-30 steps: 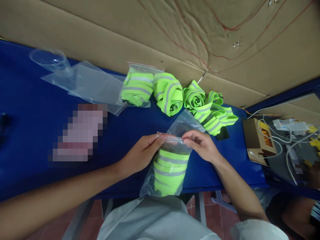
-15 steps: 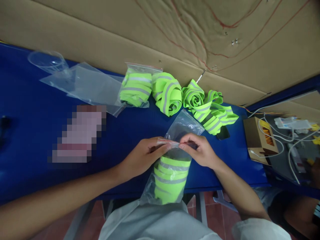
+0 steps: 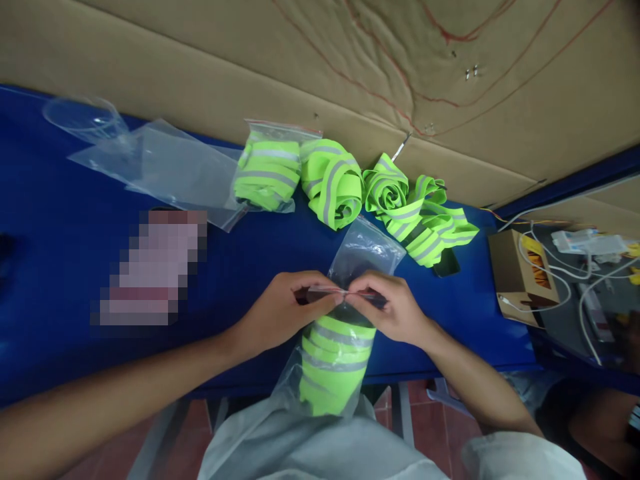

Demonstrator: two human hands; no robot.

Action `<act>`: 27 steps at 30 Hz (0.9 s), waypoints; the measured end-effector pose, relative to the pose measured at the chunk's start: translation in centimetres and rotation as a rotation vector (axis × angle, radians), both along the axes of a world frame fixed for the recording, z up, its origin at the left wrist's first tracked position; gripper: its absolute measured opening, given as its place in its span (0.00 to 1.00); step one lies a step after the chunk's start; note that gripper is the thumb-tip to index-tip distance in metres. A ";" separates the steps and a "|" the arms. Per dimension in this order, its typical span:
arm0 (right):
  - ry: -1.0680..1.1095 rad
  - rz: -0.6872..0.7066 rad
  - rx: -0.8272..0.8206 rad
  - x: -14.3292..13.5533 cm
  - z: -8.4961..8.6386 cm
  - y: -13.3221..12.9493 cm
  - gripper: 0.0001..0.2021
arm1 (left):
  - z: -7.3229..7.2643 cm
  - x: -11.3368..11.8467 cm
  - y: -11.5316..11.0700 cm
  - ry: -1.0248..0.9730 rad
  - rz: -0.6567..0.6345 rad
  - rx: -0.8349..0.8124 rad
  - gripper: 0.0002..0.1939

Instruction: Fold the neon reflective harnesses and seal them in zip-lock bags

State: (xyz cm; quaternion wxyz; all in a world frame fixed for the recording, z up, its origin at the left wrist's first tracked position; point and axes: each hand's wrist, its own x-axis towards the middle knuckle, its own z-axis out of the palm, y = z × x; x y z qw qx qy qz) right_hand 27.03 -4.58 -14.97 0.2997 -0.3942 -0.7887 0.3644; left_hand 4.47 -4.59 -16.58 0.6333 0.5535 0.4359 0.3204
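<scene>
Tabletop: matt blue, long, running from left to right; landmark for all entries below.
Wall panel: tan, rising along the far edge of the tabletop; seamed lengthwise, creased at upper right.
Red wires: thin, looping across the panel above the tabletop's right half.
Metal pins: small, paired, set in the panel above the tabletop.
Blue rail: slanting, beyond the tabletop's right end.
Grey work surface: adjoining the tabletop on the right.
Floor tiles: brick red, below the tabletop's near edge.
Grey legs: beneath the tabletop.
Light: diffuse; faint sheen at the tabletop's left end.
</scene>
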 end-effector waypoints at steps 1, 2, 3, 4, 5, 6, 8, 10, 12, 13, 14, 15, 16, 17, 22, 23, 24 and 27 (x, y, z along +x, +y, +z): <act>0.000 0.013 0.009 -0.1 0.1 -0.1 0.02 | 0.1 0.0 0.0 0.018 0.001 0.007 0.11; 0.004 0.027 0.013 -0.1 0.1 -0.1 0.01 | 0.2 0.0 -0.1 0.034 0.001 0.020 0.11; 0.012 0.038 0.012 -0.1 0.2 -0.2 0.01 | 0.3 0.0 -0.1 0.040 -0.001 0.031 0.10; 0.022 0.047 0.005 -0.1 0.2 -0.2 0.01 | 0.4 0.0 -0.1 0.035 -0.006 0.036 0.10; 0.034 0.055 -0.009 0.0 0.3 -0.2 0.02 | 0.4 0.0 -0.1 0.023 -0.008 0.037 0.10; 0.046 0.060 -0.032 0.1 0.3 -0.1 0.03 | 0.4 -0.1 0.0 0.012 -0.008 0.035 0.10; 0.068 0.046 -0.088 0.6 0.4 0.2 0.03 | 0.4 -0.3 0.2 0.003 -0.014 0.033 0.10; 0.098 -0.007 -0.148 1.3 0.5 0.7 0.03 | 0.4 -0.7 0.6 -0.006 -0.052 0.028 0.11; 0.141 -0.063 -0.219 2.0 0.5 1.2 0.03 | 0.4 -1.0 1.1 -0.039 -0.137 0.011 0.14; 0.163 -0.074 -0.259 2.2 0.5 1.4 0.03 | 0.4 -1.1 1.3 -0.061 -0.183 0.002 0.15; 0.181 -0.074 -0.300 2.5 0.5 1.6 0.04 | 0.5 -1.1 1.5 -0.082 -0.218 -0.007 0.16; 0.189 -0.064 -0.336 2.7 0.5 1.7 0.04 | 0.5 -1.2 1.6 -0.101 -0.237 -0.017 0.16; 0.189 -0.053 -0.365 2.9 0.5 1.9 0.05 | 0.5 -1.2 1.8 -0.111 -0.236 -0.027 0.17; 0.185 -0.049 -0.385 3.1 0.5 2.1 0.06 | 0.5 -1.3 1.8 -0.113 -0.215 -0.037 0.17; 0.245 -0.231 -0.426 4.0 0.0 3.3 0.11 | 0.6 -1.5 2.1 -0.106 0.025 -0.039 0.23; 0.284 -0.274 -0.435 4.1 -0.1 3.5 0.12 | 0.6 -1.5 2.1 -0.138 0.065 -0.051 0.25; 0.328 -0.305 -0.443 4.2 -0.2 3.5 0.13 | 0.6 -1.4 2.1 -0.177 0.094 -0.073 0.28; 0.447 -0.333 -0.430 4.0 -0.3 3.3 0.15 | 0.5 -0.9 1.7 -0.292 0.085 -0.147 0.39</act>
